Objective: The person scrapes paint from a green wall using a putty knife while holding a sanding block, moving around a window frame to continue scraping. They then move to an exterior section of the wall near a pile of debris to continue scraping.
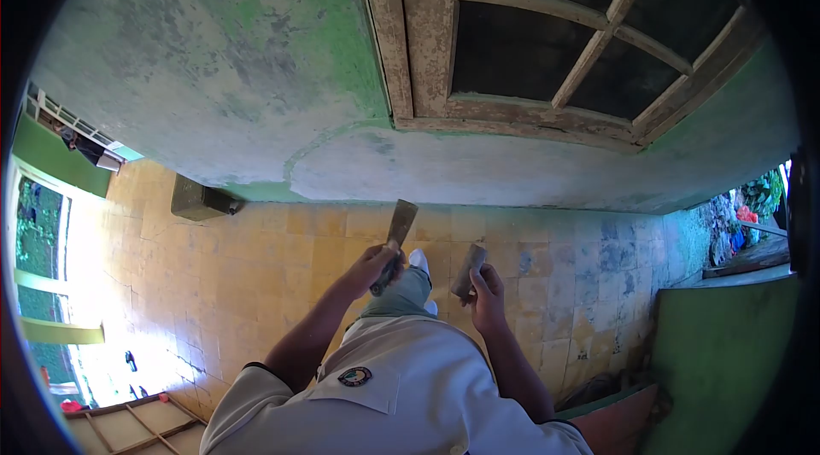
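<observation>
My left hand [371, 267] is closed around the handle of a putty knife [402, 221], its flat blade pointing up and away from me toward the wall. In my right hand [488, 291] a small greyish-brown rectangular piece, like folded sandpaper [468, 271], is pinched between thumb and fingers. Both hands are held in front of my body, apart from each other. Beyond them stands a wall [342, 160] with patchy green and whitish-grey paint.
A worn wooden window frame [512, 118] is set in the wall at upper right. Yellow tiles [256, 284] cover the floor. A dark box-like block [199, 199] stands by the wall at left. A green partition [726, 352] is at right, a framed panel [141, 425] at lower left.
</observation>
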A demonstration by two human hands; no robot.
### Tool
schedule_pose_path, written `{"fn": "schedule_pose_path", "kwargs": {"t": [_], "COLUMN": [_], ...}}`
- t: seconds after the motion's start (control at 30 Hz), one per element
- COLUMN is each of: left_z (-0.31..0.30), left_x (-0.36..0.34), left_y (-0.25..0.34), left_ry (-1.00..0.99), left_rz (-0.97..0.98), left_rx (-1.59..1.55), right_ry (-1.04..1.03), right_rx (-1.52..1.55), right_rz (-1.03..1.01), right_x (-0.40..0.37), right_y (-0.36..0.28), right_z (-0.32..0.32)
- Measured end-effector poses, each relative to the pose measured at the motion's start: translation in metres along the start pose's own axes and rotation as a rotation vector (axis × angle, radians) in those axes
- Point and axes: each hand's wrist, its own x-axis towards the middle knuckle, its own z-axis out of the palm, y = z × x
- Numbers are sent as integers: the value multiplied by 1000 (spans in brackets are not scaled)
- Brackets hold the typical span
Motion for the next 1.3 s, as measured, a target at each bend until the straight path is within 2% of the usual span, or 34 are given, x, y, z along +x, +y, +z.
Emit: {"fn": "schedule_pose_path", "kwargs": {"t": [0.03,0.17,0.23,0.4,0.63,0.67,0.8,0.93,1.1,1.17,1.3], "left_z": [-14,-58,-73,-109,-130,-133,-144,-139,-132,-123,-128], "left_x": [9,58,80,134,176,178,184,199,181,176,190], "left_y": [-2,16,35,53,38,36,60,102,74,62,80], "left_ry": [19,348,431,495,552,616,830,864,934,1033,1046], "left_rz": [58,178,249,347,292,280,217,280,311,226,193], "left_rx": [-129,-59,-58,-216,-216,-222,-203,-185,-192,-233,-133], "right_ry": [17,82,175,221,293,288,256,168,114,87,105], "right_rx": [-12,-50,-50,-100,-120,-116,-115,-182,-238,-242,-215], "right_rz": [-23,-51,-34,-26,-62,-54,-41,-5,-16,-42,-50], "right_x": [6,30,38,67,113,117,135,153,177,186,190], "right_y": [-3,-29,-45,-75,-107,-108,-116,-126,-147,-156,-160], "right_z": [-5,-18,-18,-27,-27,-26,-21,-29,-36,-39,-49]}}
